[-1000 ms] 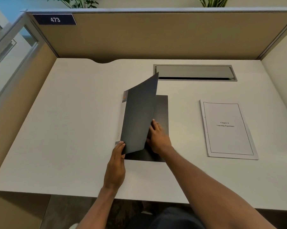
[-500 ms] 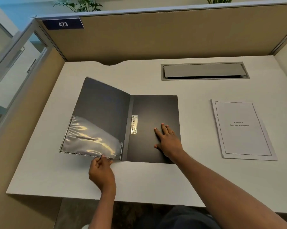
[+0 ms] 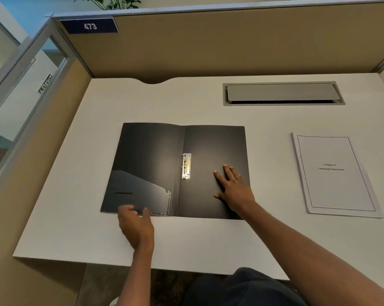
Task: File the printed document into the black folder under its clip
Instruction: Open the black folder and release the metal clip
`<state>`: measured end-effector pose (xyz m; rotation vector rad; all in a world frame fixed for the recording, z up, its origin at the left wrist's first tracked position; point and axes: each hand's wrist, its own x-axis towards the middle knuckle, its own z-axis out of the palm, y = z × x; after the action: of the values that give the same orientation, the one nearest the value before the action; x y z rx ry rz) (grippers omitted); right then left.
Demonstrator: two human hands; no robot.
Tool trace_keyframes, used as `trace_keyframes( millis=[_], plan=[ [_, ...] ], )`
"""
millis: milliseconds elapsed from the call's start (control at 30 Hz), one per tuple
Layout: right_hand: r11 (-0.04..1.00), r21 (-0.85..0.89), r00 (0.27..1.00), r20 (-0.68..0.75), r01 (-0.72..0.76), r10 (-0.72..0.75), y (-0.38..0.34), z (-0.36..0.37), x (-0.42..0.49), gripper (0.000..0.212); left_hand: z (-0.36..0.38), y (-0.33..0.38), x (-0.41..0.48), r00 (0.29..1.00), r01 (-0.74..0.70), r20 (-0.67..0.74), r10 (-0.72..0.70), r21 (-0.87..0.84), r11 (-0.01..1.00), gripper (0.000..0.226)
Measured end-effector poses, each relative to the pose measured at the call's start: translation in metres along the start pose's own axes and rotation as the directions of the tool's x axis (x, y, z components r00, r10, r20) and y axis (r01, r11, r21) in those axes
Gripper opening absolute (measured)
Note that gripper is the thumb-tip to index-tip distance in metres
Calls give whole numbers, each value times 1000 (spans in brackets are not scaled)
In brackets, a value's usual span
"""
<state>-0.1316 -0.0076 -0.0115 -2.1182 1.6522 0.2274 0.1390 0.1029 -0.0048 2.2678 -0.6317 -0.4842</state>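
Printed white document (image 3: 334, 173) lies unfiled at 3 o'clock of your open black folder (image 3: 213, 146). Right hand (image 3: 233, 186) flat, left hand (image 3: 135, 226) loose, neither gripping. Metal clip (image 3: 186, 166) still shut.

Right hand (image 3: 234, 188) flat, fingers spread, left hand (image 3: 136, 226) loosely curled

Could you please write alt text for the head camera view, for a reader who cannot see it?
A black folder lies open on a white desk, its metal clip beside the spine. The right hand rests flat on its right half, the left hand at its near edge; a printed document lies apart to the right.
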Motion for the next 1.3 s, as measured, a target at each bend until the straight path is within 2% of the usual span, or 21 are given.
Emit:
trace_keyframes(
  millis=[67,133,233,333,433,567,700,833,933,1033,1300],
  plan=[
    [1000,4,1000,-1,-2,2,0,0,0,85,5,6,-1,980,-199,47,195,110,974,39],
    [1000,10,1000,-2,-4,4,0,0,0,85,11,14,2,951,-304,125,284,184,935,46],
    [1000,12,1000,-3,-8,8,-1,-1,1,86,24,30,6,896,-417,266,355,230,880,61],
    [1000,15,1000,0,-12,12,-3,-3,1,86,40,46,15,795,-570,426,432,282,771,80],
    [1000,25,1000,3,-15,15,-4,-7,2,86,58,62,28,719,-662,562,409,375,649,100],
    [1000,-14,1000,-10,-12,12,-8,-12,5,85,73,75,40,707,-659,640,301,442,609,119],
    [997,-73,994,-104,13,-21,-21,-18,10,75,80,73,38,717,-641,657,235,488,592,127],
    [998,38,981,-188,52,-44,-49,-27,26,67,85,68,40,726,-628,651,224,495,601,129],
    [984,174,983,-185,24,8,-72,-32,45,65,88,67,41,729,-617,651,213,488,617,130],
    [965,254,981,-160,-66,109,-87,-31,58,70,89,67,41,738,-598,644,202,485,638,131],
    [978,118,957,-213,-175,197,-103,-15,66,88,95,71,44,761,-547,622,184,463,697,124]
  ],
)
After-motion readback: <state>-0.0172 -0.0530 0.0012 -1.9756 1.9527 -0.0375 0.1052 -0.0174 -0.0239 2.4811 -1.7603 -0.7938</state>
